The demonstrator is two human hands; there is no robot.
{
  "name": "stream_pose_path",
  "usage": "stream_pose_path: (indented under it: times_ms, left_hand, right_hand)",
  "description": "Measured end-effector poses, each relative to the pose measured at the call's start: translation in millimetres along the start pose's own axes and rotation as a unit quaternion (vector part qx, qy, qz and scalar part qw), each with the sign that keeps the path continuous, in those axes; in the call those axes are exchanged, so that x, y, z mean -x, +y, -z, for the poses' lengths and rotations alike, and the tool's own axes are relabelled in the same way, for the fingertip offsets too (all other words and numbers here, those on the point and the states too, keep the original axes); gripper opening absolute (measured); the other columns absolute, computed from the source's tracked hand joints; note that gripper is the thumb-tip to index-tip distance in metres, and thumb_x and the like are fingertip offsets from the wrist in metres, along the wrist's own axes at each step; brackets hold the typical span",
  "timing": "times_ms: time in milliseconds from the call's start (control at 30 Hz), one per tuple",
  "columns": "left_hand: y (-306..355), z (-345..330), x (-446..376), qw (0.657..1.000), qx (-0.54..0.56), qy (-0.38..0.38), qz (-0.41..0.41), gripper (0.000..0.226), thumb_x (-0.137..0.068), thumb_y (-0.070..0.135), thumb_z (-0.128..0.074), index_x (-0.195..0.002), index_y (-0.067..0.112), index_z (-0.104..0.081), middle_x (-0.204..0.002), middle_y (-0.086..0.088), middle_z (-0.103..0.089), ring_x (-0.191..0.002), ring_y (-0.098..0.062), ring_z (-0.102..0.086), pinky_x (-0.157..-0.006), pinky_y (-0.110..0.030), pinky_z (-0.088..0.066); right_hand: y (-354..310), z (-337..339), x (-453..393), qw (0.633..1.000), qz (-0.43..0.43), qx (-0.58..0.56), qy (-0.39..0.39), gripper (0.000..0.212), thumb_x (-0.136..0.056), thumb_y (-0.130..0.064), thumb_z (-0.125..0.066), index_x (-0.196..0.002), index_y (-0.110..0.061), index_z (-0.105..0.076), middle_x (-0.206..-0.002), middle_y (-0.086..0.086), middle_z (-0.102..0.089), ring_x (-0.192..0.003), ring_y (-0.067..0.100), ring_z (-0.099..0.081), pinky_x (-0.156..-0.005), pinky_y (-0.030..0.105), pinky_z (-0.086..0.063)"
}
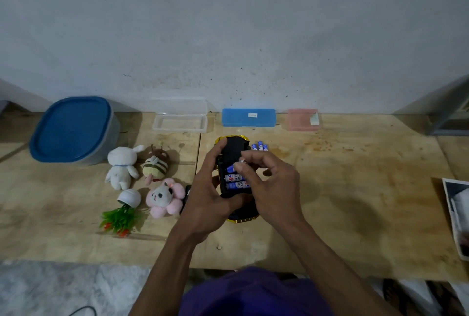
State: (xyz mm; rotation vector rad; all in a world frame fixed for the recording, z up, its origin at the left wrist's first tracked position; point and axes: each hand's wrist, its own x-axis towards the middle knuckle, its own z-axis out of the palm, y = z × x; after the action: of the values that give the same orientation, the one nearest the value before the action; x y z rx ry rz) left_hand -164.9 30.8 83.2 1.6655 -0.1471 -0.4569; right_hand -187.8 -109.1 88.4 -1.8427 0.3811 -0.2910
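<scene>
Pale plywood table (355, 189) stands against a grey-white plastered wall (228, 24). Along the back edge, left to right: a rounded grey plastic tub with a blue lid (71, 129), closed; a clear plastic rectangular case (180, 119), lid open against the wall; a blue plastic rectangular case (248, 117), closed, bearing a small white label; a translucent pink plastic box (300, 119). In front of the tub and clear case lie a white plush rabbit (121, 166) and, just beside it, a brown-and-yellow striped plush bee (154, 164). Nearer lie a pink flower-shaped plush with a panda face (165, 196) and a toppled white pot of green artificial foliage (121, 211). A printed sheet (456, 214) lies at the right edge, partly out of frame.
</scene>
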Motion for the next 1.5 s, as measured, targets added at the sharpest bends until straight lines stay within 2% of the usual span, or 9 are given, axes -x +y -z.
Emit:
stream_pose_path:
  times_ms: [200, 367, 467, 600, 733, 867, 1000, 1133, 1500]
  left_hand:
    - [4, 0, 1, 1.000, -0.013, 0.001, 0.001, 0.102, -0.074, -0.011, -0.080, -0.148, 0.043, -0.036, -0.132, 0.027, -0.055, -0.115, -0.011, -0.064, -0.090, -0.042, -0.060]
    - [1, 1, 4, 1.000, -0.019, -0.004, 0.011, 0.105, -0.070, -0.006, -0.083, -0.148, 0.047, -0.035, -0.143, 0.017, -0.050, -0.117, -0.015, -0.064, -0.090, -0.046, -0.060]
    - [4, 0, 5, 1.000, -0.020, -0.013, 0.013, 0.107, -0.069, -0.006, -0.084, -0.149, 0.046, -0.034, -0.140, 0.015, -0.054, -0.117, -0.015, -0.064, -0.088, -0.041, -0.061]
    - [8, -2, 7, 0.998, -0.057, -0.024, 0.006, 0.107, -0.066, 0.001, -0.083, -0.152, 0.039, -0.031, -0.137, 0.020, -0.057, -0.123, -0.011, -0.061, -0.098, -0.046, -0.056]
    - [10, -1, 9, 0.998, -0.066, -0.018, 0.000, 0.110, -0.056, 0.021, -0.082, -0.152, 0.042, -0.032, -0.146, 0.014, -0.052, -0.129, -0.018, -0.057, -0.101, -0.054, -0.053]
    - [8, 0, 10, 0.997, -0.070, -0.018, -0.009, 0.111, -0.055, 0.017, -0.081, -0.152, 0.039, -0.033, -0.147, 0.011, -0.051, -0.128, -0.019, -0.058, -0.102, -0.056, -0.051]
    - [7, -1, 10, 0.998, -0.052, -0.025, -0.008, 0.110, -0.056, 0.000, -0.079, -0.150, 0.038, -0.037, -0.139, 0.019, -0.057, -0.120, -0.012, -0.063, -0.096, -0.047, -0.057]
    - [6, -4, 11, 0.998, -0.054, -0.027, -0.004, 0.107, -0.058, 0.000, -0.081, -0.150, 0.036, -0.039, -0.136, 0.023, -0.058, -0.120, -0.009, -0.062, -0.096, -0.042, -0.058]
    - [3, -3, 7, 0.998, -0.036, -0.046, -0.006, 0.106, -0.065, -0.020, -0.081, -0.148, 0.032, -0.039, -0.126, 0.033, -0.061, -0.112, 0.000, -0.065, -0.087, -0.024, -0.057]
  right_hand:
    - [-6, 6, -1, 0.998, 0.009, -0.044, 0.044, 0.013, -0.090, -0.016, -0.073, -0.102, -0.020, -0.074, -0.096, -0.012, -0.075, -0.091, 0.006, -0.072, -0.082, 0.024, -0.058]
    - [-21, 17, -11, 0.945, -0.190, -0.266, -0.004, 0.016, -0.099, -0.008, -0.058, -0.105, -0.015, -0.071, -0.096, 0.003, -0.072, -0.081, 0.012, -0.070, -0.070, 0.027, -0.058]
    - [-17, 18, -10, 0.993, -0.094, -0.005, -0.066, 0.008, -0.091, -0.019, -0.069, -0.089, -0.025, -0.075, -0.082, -0.011, -0.072, -0.071, 0.003, -0.063, -0.065, 0.019, -0.051]
    - [-18, 8, -7, 0.972, -0.022, 0.187, -0.139, 0.007, -0.080, -0.029, -0.079, -0.085, -0.025, -0.076, -0.059, -0.016, -0.059, -0.059, 0.001, -0.058, -0.057, 0.009, -0.038]
    - [-21, 3, -9, 0.964, -0.051, 0.211, -0.152, 0.009, -0.077, -0.028, -0.075, -0.086, -0.026, -0.074, -0.059, -0.017, -0.058, -0.062, 0.001, -0.060, -0.064, 0.019, -0.051]
    - [-28, -1, -7, 0.960, -0.056, 0.218, -0.164, 0.007, -0.073, -0.029, -0.070, -0.079, -0.027, -0.071, -0.073, -0.009, -0.070, -0.074, 0.012, -0.068, -0.073, 0.034, -0.060]
    - [-32, 3, -8, 0.959, -0.051, 0.221, -0.167, 0.010, -0.075, -0.026, -0.073, -0.080, -0.018, -0.074, -0.066, -0.009, -0.070, -0.066, 0.007, -0.067, -0.071, 0.026, -0.058]
    - [-30, 7, -8, 0.956, -0.062, 0.222, -0.179, 0.011, -0.075, -0.025, -0.073, -0.083, -0.019, -0.076, -0.062, -0.010, -0.068, -0.061, 0.000, -0.064, -0.055, 0.003, -0.044]
    - [-26, 19, -12, 0.950, -0.002, 0.201, -0.241, 0.009, -0.078, -0.021, -0.071, -0.083, -0.023, -0.078, -0.070, -0.012, -0.072, -0.070, -0.003, -0.064, -0.061, 0.010, -0.049]
